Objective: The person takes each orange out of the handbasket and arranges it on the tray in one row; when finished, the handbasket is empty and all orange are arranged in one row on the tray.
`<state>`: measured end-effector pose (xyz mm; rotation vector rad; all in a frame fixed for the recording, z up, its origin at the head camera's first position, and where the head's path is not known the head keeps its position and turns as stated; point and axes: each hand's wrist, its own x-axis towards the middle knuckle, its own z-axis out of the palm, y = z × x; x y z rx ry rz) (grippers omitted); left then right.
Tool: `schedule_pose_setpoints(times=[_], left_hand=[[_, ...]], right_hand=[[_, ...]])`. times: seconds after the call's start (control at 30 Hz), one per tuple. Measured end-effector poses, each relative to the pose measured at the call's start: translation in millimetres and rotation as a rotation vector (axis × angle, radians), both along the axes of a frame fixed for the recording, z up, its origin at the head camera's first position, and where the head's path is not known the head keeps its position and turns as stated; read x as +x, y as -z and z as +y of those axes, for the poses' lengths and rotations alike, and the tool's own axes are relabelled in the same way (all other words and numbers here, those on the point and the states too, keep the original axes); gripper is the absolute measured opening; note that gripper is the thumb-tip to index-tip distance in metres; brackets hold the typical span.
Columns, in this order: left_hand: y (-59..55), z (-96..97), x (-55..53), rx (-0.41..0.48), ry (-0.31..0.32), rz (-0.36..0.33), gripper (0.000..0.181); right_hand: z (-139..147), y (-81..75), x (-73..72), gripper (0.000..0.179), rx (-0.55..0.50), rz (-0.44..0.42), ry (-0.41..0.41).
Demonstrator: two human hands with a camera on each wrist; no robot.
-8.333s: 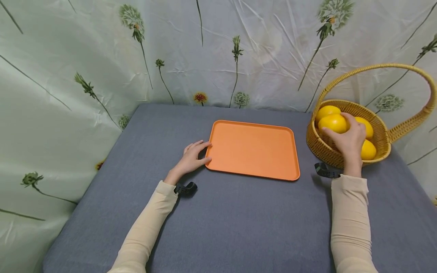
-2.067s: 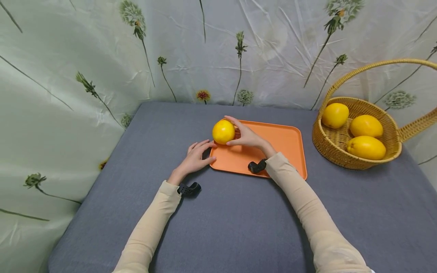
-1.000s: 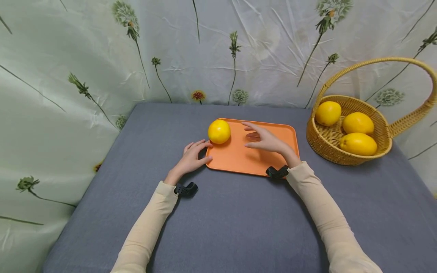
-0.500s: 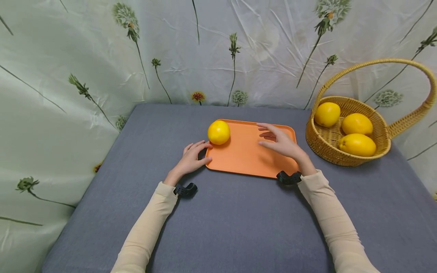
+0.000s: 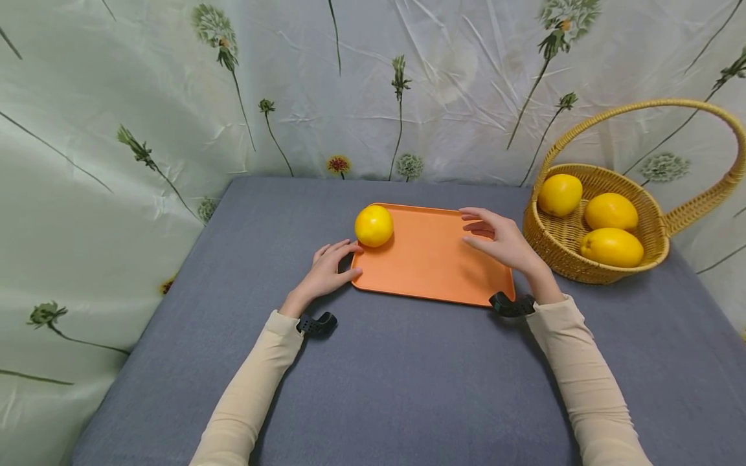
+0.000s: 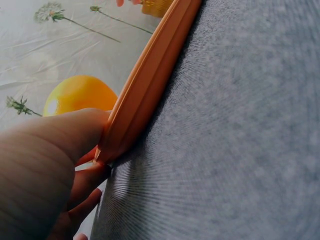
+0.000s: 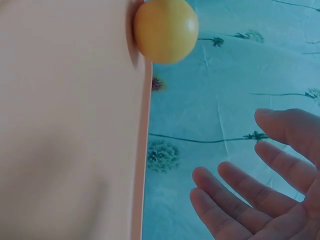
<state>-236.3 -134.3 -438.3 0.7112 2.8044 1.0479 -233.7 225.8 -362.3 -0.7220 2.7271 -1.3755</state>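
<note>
A pale curtain [image 5: 303, 90] printed with flowers rises beyond the left hand [image 5: 326, 272] and the right hand [image 5: 502, 243], cut off at the top and sides. Beneath both hands spreads a grey-blue table [image 5: 419, 375], its near edge out of frame. To the right of the right hand is a wicker basket [image 5: 550, 252], its tall handle arching to the picture's edge; the left wrist view catches only a blurred sliver of it. The tray [image 5: 428, 272], flat and orange, lies between the hands, its far right corner hidden by the right hand, which hovers there with fingers loosely extended, holding nothing. The left hand's relaxed thumb and forefinger rest spread against the tray's left edge. Two beige sleeves [image 5: 245, 395] run off the bottom. Three yellow fruits [image 5: 610, 211] sit in the basket, right of the right hand, the wicker wall hiding some of their undersides. One round fruit [image 5: 374, 226] rests in the tray's far left corner, just beyond the left fingertips; whether they touch is unclear, as the left hand covers its lower part in the left wrist view. Smallest are the black wrist mounts [image 5: 317, 324].
</note>
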Motion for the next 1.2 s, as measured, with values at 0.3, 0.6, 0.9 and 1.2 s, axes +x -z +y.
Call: schedule_pose_setpoints(times=[0.3,0.6,0.9,1.2], left_hand=[[-0.1,0.8,0.7,0.002,0.002,0.001,0.046],[0.7,0.5,0.1,-0.003,-0.004,0.002,0.046],[0.9,-0.9,0.8,-0.006,-0.008,0.008,0.046],[0.1,0.1,1.1,-0.001,-0.001,0.012,0.046]], right_hand=[[11,-4.7,5.1,0.048,0.022,0.024,0.038],[26,-10.2,8.2,0.045,-0.054,0.027,0.064],[32,-17.3,8.6,0.043,-0.037,0.064,0.141],[52,-29.1,15.6,0.044,-0.076,0.062,0.206]])
